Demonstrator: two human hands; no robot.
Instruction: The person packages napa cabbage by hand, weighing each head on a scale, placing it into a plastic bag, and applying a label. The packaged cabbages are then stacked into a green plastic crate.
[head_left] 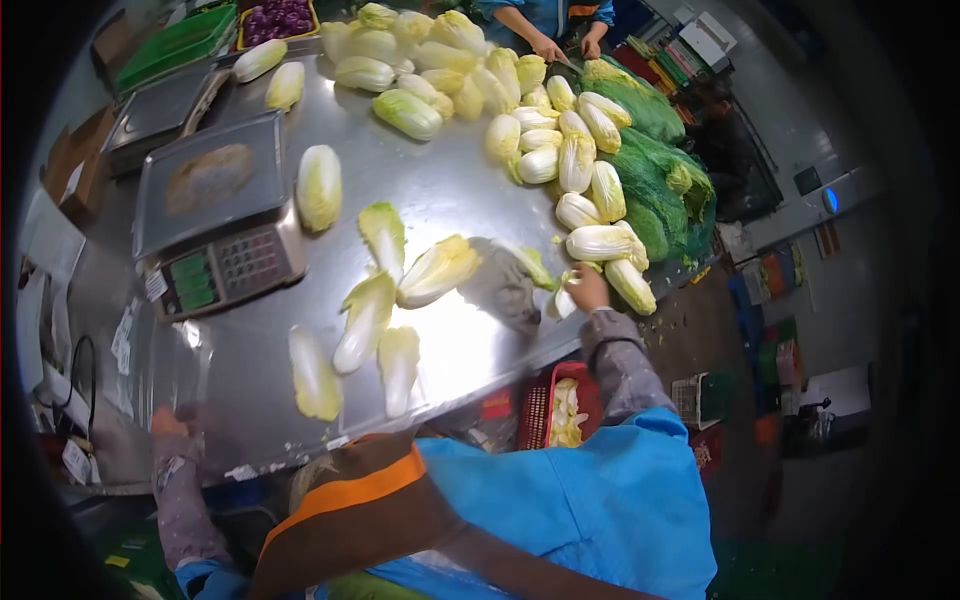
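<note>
My right hand is at the table's right front edge, its fingers closed round a small pale cabbage leaf. Just beyond it lies the nearest part of a pile of napa cabbages. My left hand rests by the front left edge of the table, blurred, its fingers not clear. Between the hands, a yellow-green napa cabbage lies on the metal, with several loose outer leaves around it. A green-tipped leaf lies left of my right hand.
A digital scale stands at left, another scale behind it. Green net sacks flank the pile. Below the edge sits a red basket with leaves. Across the table, a co-worker's hands work near the cabbages.
</note>
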